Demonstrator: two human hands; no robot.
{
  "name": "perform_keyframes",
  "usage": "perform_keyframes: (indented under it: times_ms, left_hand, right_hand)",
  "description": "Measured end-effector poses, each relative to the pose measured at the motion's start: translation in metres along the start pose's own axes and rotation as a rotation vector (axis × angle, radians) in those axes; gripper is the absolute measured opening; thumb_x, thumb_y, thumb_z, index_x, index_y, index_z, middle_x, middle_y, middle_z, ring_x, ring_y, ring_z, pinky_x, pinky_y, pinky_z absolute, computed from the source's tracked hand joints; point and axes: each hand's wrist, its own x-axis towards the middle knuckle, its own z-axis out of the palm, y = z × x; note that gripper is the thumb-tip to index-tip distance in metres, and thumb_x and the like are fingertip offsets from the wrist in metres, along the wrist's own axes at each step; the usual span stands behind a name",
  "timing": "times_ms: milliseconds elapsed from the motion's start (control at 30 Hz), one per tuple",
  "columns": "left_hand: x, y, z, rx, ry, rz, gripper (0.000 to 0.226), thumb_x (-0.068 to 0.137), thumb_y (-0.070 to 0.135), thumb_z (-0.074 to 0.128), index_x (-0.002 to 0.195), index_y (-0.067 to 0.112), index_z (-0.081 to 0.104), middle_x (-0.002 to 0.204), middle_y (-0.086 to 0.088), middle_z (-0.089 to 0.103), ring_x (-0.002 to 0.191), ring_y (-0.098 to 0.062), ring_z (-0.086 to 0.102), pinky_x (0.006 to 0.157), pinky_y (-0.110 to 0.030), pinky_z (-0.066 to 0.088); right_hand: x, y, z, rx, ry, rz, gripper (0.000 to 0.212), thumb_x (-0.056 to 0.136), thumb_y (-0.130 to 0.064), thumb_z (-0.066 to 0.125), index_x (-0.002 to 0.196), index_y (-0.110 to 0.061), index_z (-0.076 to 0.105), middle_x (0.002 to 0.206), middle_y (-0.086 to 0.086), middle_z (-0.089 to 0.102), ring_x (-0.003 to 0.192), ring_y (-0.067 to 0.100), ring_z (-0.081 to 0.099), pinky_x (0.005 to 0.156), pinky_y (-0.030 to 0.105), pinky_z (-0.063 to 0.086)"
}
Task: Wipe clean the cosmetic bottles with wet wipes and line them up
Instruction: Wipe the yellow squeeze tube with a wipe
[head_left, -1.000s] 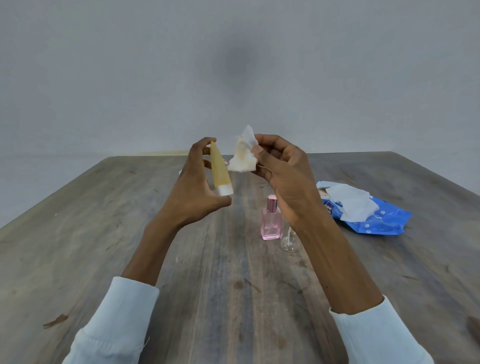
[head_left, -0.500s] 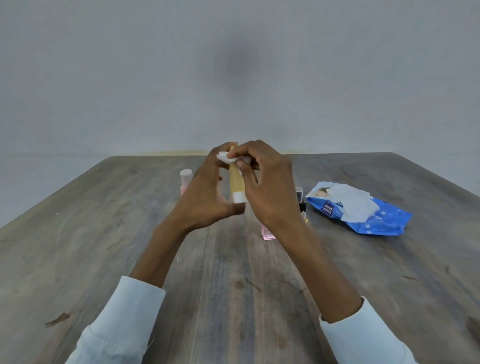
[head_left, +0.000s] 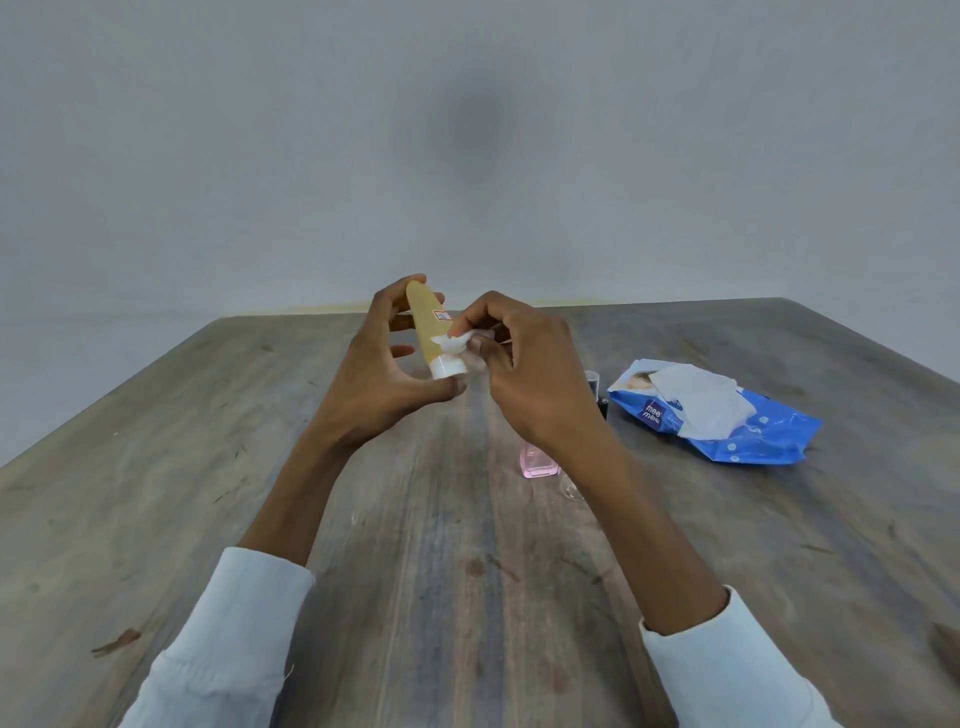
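In front of you is a grey, weathered wooden table (head_left: 218, 509), its grain streaked and marked with scuffs and dark flecks. To your right lies a blue wet-wipes pack (head_left: 748, 436), a white wipe (head_left: 701, 397) pulled partly out across its top. Just left of the pack stands a small dark bottle (head_left: 595, 392), mostly hidden. Nearer you, a pink glass bottle (head_left: 537, 462) stands on the wood, with a clear glass bottle (head_left: 570, 488) just beside it, both partly covered by your forearm.
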Motion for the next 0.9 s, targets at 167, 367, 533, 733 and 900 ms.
perform_keyframes:
  times_ms: [167,367,533,733,900]
  left_hand:
    - [0.0,0.006,-0.005,-0.16,-0.083,-0.021,0.11,0.067,0.038,0.091,0.161,0.032,0.035,0.154,0.015,0.057,0.145,-0.012,0.052,0.108,-0.033,0.05]
    - [0.0,0.001,-0.007,-0.05,-0.042,-0.012,0.108,0.069,0.023,0.091,0.159,0.031,0.033,0.152,0.016,0.056,0.142,-0.01,0.053,0.113,-0.043,0.05]
    - [-0.002,0.0,0.0,0.051,-0.084,0.005,0.107,0.073,0.016,0.093,0.159,0.031,0.031,0.145,0.024,0.052,0.137,0.004,0.05,0.115,-0.041,0.05]
    - [-0.001,0.001,-0.002,-0.074,-0.087,-0.035,0.111,0.063,0.038,0.091,0.159,0.034,0.035,0.143,0.026,0.058,0.14,-0.002,0.052,0.112,-0.038,0.05]
    - [-0.001,0.002,0.0,-0.216,-0.067,-0.092,0.111,0.06,0.037,0.091,0.158,0.033,0.038,0.142,0.021,0.062,0.138,-0.005,0.056,0.097,-0.017,0.054]
  right_hand:
    - [0.001,0.004,-0.001,-0.001,0.106,0.003,0.025,0.097,0.008,0.063,0.102,-0.013,0.074,0.099,-0.015,0.067,0.088,-0.024,0.057,0.076,0.0,0.045]
    - [-0.003,-0.003,0.006,-0.037,0.107,-0.129,0.023,0.097,0.006,0.064,0.105,-0.011,0.077,0.109,-0.003,0.072,0.094,-0.007,0.06,0.083,0.002,0.044]
    - [-0.006,-0.005,0.012,-0.094,0.014,-0.171,0.022,0.099,0.003,0.063,0.105,-0.012,0.078,0.103,-0.004,0.067,0.092,0.006,0.062,0.078,0.013,0.047]
    - [-0.001,-0.001,0.005,-0.11,0.092,-0.098,0.021,0.094,0.007,0.068,0.103,-0.011,0.074,0.11,0.001,0.072,0.093,0.0,0.058,0.08,0.004,0.045]
    - [-0.001,-0.003,0.005,-0.108,0.129,-0.124,0.021,0.094,0.006,0.069,0.105,-0.011,0.074,0.11,0.0,0.072,0.094,-0.001,0.058,0.082,0.009,0.048]
